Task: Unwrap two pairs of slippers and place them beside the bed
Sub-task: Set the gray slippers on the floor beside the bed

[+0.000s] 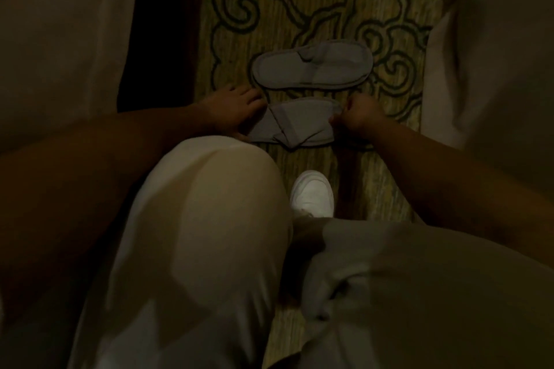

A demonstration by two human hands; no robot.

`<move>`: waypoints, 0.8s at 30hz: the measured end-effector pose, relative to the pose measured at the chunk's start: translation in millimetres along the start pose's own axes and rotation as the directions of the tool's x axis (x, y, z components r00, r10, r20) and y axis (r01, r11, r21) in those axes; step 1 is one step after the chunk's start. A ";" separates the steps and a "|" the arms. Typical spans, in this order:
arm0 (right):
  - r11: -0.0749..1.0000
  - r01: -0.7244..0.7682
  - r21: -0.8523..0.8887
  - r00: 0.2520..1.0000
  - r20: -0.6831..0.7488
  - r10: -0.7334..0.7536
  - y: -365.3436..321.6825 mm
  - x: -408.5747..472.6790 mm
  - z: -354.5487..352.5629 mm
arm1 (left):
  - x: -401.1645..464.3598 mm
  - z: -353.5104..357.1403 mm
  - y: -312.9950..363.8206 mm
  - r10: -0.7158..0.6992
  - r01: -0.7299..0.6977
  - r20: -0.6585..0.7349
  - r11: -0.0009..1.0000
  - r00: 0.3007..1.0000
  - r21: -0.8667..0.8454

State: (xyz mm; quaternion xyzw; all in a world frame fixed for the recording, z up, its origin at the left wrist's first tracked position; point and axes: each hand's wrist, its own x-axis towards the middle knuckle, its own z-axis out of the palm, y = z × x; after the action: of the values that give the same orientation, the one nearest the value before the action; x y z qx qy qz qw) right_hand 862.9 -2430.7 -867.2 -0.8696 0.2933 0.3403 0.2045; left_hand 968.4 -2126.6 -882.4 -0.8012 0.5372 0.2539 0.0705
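Note:
Two grey slippers lie crosswise on the patterned carpet in dim light. The far slipper (311, 64) lies flat, untouched. The near slipper (299, 123) lies just beyond my knee, its strap folded. My left hand (236, 112) rests with fairly straight fingers on that slipper's left end. My right hand (359, 120) has its fingers curled and pinches the slipper's right end. No wrapper can be made out.
White bedding (60, 39) hangs on the left, beside a dark gap (162, 39). More white bedding (491, 48) stands on the right. My pale trouser knees (209, 219) and a white shoe (313, 193) fill the foreground on the green-gold carpet (284, 9).

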 end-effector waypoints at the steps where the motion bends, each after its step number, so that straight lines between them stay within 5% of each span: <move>1: 1.000 0.011 -0.009 1.000 -0.020 -0.011 0.5 -0.9 -0.8 | 0.8 -1.4 0.8 -0.008 0.008 0.014 1.000 1.000 -0.015; 11: 0.989 0.130 0.074 0.984 -0.131 -0.120 9.6 -1.3 -4.5 | 15.6 -1.8 2.9 0.028 -0.020 -0.094 0.997 0.995 0.079; 14: 0.996 0.057 -0.069 0.998 -0.005 -0.057 8.9 4.1 -7.1 | 21.6 -5.6 0.3 0.015 -0.012 -0.025 0.993 1.000 0.118; 18: 0.990 -0.068 -0.125 0.996 0.045 0.074 18.4 3.5 -5.0 | 27.8 -10.0 -0.8 -0.091 0.078 -0.075 0.983 0.993 -0.169; 21: 0.986 0.029 0.161 0.985 -0.175 0.000 13.7 16.7 -17.6 | 39.4 -18.8 -18.1 -0.427 0.381 0.015 0.792 0.904 -0.476; 24: 0.898 0.052 0.437 0.969 -0.238 0.060 1.7 36.9 -42.9 | 54.6 -25.5 -27.6 -0.665 0.570 0.149 0.477 0.732 -0.669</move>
State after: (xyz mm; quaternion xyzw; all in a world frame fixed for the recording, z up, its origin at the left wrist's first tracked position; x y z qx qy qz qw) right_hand 904.0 -2469.4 -864.4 -0.8355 0.3874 0.1554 0.3573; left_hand 1017.7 -2170.1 -891.2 -0.9224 0.0841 0.3345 -0.1737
